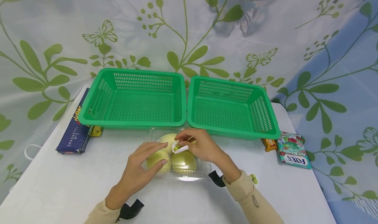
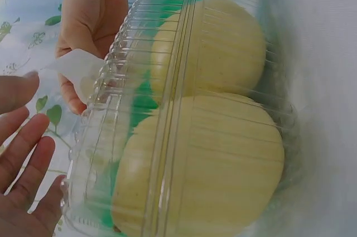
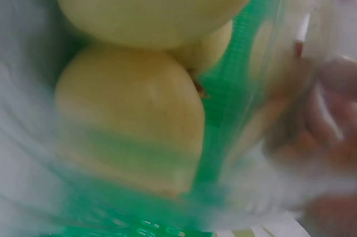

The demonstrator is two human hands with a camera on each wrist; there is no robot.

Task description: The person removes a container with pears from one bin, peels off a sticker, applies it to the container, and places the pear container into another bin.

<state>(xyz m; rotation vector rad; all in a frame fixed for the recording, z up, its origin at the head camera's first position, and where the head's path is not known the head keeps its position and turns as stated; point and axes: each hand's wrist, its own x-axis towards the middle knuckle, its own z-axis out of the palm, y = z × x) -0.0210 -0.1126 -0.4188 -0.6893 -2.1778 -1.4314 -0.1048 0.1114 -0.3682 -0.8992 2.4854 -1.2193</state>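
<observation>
A clear plastic clamshell box [image 1: 204, 169] stands on the table, holding several pale yellow round fruits [image 1: 184, 161]. Above its lid my right hand [image 1: 201, 147] pinches a small white strip with green marks [image 1: 182, 149], which looks like a sticker or label; in the left wrist view this white piece [image 2: 83, 69] is thin and bent. My left hand [image 1: 137, 166] hovers at the box's left side, fingers apart and holding nothing. Through the clear plastic, the right wrist view shows the fruits [image 3: 128, 114] close up, with the right hand [image 3: 318, 120] blurred.
Two green plastic baskets [image 1: 133, 122] [image 1: 233, 131] stand side by side behind the box. A blue spaghetti pack [image 1: 72, 135] and a yellow item [image 1: 96, 131] lie left. An orange packet [image 1: 269, 144] and a FOX'S candy bag [image 1: 293, 150] lie right. Small green pieces [image 1: 254, 178] are near the right sleeve.
</observation>
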